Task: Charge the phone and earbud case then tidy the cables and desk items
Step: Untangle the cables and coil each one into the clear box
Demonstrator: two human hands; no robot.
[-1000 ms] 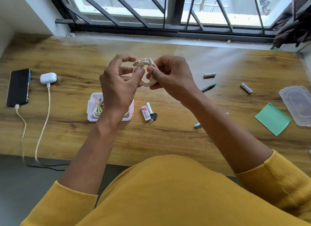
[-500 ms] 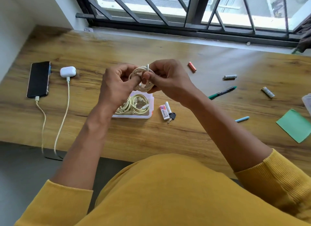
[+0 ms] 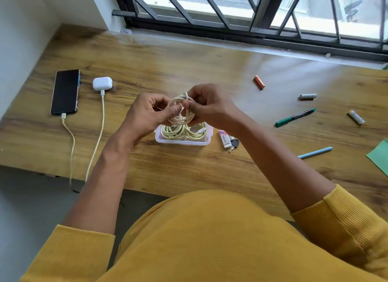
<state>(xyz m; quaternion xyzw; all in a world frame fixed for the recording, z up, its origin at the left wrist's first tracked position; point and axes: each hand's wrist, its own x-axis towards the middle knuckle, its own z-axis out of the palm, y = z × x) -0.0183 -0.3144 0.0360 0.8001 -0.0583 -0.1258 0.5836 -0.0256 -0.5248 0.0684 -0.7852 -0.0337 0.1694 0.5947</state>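
Your counter (image 3: 189, 172) is wood-grain, with a soft sheen where the window light falls. The phone (image 3: 65, 91) shows a glossy black glass face; the earbud case (image 3: 102, 83) is smooth, shiny white plastic. The coiled cable (image 3: 181, 111) in your hands looks like matt, cream rubbery plastic, like the coils in the translucent plastic box (image 3: 182, 142). The orange battery (image 3: 259, 82) has a metallic shine. The green sheet (image 3: 379, 155) looks like matt paper. Your yellow sleeves (image 3: 344, 227) are ribbed knit cloth. The window bars (image 3: 212, 6) look like dark painted metal.
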